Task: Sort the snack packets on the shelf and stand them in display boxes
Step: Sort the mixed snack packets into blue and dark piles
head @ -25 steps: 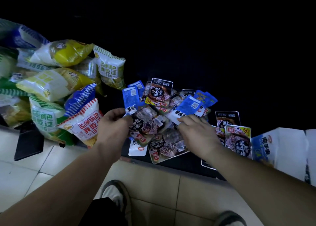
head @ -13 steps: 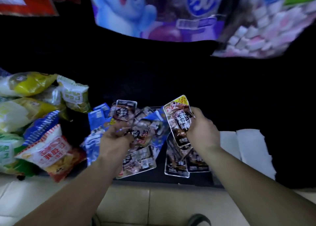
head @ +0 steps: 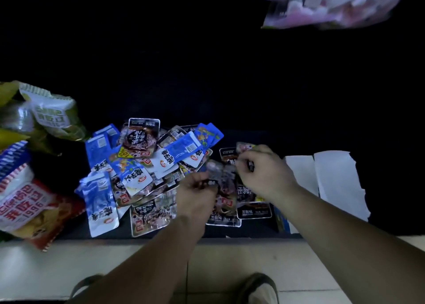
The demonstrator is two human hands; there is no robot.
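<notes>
The sorting looks barely begun. Both hands work close together over the front of the shelf [head: 259,229]. The left hand [head: 197,195] curls its fingers round a small bunch of dark packets [head: 224,181], and the right hand [head: 264,172], just beside it, pinches the top of more of the same kind. Blur hides how many each hand holds.

The one display box [head: 331,177] lies just to the right of the right hand, its white flaps spread open. No packet can be seen standing in it, though the right forearm hides part of its inside. By my reading nothing is boxed yet, and the hands are gathering the dark kind first.

Almost everything is left to do. To the left of the left hand and beyond it the heap is mixed: blue-and-white packets [head: 132,174] lie across and under dark ones, some face up, some turned over. I count about eight blue-and-white ones and at least six dark ones lying flat, three or four of them directly under the hands. Overlaps may hide more.

Further left of the left hand sit about five large crisp bags [head: 25,207] — red, green, yellow and blue-striped. One pink bag [head: 328,2] hangs well beyond the right hand.
</notes>
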